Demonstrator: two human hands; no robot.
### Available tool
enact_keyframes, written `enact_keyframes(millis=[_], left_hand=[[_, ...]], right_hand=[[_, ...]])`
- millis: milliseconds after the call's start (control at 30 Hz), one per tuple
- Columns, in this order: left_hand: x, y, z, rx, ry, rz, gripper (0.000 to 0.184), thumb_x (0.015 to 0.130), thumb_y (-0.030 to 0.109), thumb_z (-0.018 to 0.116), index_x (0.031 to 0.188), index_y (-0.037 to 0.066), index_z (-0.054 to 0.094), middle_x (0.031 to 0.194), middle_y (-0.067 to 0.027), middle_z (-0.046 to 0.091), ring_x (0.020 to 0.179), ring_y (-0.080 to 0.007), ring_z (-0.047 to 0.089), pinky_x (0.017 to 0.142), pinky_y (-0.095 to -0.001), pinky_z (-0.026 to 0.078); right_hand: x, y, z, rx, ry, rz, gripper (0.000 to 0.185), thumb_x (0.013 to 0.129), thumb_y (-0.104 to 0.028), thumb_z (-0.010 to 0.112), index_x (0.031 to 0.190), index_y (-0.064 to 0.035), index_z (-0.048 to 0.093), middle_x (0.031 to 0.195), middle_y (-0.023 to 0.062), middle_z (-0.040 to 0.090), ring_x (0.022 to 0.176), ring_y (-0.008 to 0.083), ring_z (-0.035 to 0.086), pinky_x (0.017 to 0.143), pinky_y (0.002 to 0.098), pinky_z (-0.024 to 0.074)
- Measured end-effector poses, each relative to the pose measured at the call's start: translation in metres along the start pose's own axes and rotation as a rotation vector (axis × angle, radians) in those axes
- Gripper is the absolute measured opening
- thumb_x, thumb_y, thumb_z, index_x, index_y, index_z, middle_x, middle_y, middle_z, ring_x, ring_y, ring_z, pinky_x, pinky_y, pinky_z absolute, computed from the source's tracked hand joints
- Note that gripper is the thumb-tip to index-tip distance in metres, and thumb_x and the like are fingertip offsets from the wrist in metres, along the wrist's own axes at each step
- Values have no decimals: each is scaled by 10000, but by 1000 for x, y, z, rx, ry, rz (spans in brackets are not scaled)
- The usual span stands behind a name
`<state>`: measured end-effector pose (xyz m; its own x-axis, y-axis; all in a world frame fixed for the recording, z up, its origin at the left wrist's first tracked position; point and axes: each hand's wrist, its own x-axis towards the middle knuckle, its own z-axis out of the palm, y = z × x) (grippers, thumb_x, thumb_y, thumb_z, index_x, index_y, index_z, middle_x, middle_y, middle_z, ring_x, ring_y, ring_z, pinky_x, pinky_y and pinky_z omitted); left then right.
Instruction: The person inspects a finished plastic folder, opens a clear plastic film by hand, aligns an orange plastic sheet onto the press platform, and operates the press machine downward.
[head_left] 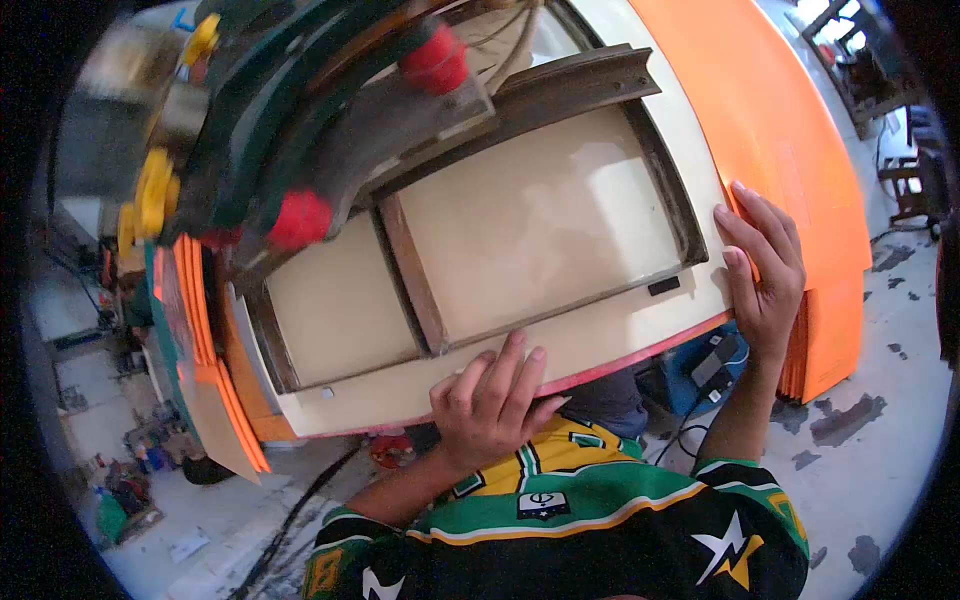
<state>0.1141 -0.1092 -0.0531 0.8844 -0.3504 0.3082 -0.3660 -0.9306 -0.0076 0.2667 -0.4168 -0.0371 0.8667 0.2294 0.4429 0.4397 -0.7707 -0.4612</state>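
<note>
Left hand (pixel 490 405) loosely spread at the near edge of the board (pixel 700 295), right hand (pixel 768 275) spread at its right; orange sheets (pixel 770 100) flank it, patchy floor (pixel 890 420) below!

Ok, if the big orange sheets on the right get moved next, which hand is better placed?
Probably the right hand: its fingers are where the orange sheets meet the pale panel. The left hand is at the panel's near edge, farther from them.
</note>
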Motion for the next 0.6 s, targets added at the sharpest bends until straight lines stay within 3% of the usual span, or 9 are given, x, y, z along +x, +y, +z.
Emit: enact_keyframes(millis=[167, 233, 433, 600], left_hand=[[-2, 2, 7, -26, 69, -60, 598, 915, 603, 649, 1335, 179, 662, 1427, -39, 621, 1155, -230, 542, 948, -406, 395], [-1, 1, 8, -14, 102, -67, 533, 953, 573, 617, 1331, 201, 668, 1442, 7, 619, 1129, -168, 551, 894, -351, 400], [-2, 1, 13, -38, 175, -71, 553, 939, 573, 614, 1342, 196, 659, 1476, 0, 592, 1157, -171, 550, 848, -343, 437], [-6, 2, 17, -36, 185, -68, 625, 918, 605, 625, 1396, 203, 612, 1518, -1, 551, 1156, -209, 552, 918, -401, 435]], right_hand=[[-1, -1, 0, 32, 7, 24, 296, 931, -199, 677, 1154, -24, 761, 1334, 169, 672, 1263, 328, 599, 1090, 434, 452], [-3, -1, 2, 7, -6, -7, 294, 948, -217, 671, 1152, -24, 760, 1331, 167, 670, 1254, 322, 601, 1086, 431, 451], [-4, -3, 2, 24, 15, 20, 251, 974, -201, 654, 1116, -31, 773, 1305, 163, 680, 1238, 308, 603, 1073, 418, 455], [-4, -4, 3, 5, 34, -5, 243, 979, -176, 641, 1121, -30, 773, 1271, 170, 700, 1221, 308, 618, 1064, 414, 461]])
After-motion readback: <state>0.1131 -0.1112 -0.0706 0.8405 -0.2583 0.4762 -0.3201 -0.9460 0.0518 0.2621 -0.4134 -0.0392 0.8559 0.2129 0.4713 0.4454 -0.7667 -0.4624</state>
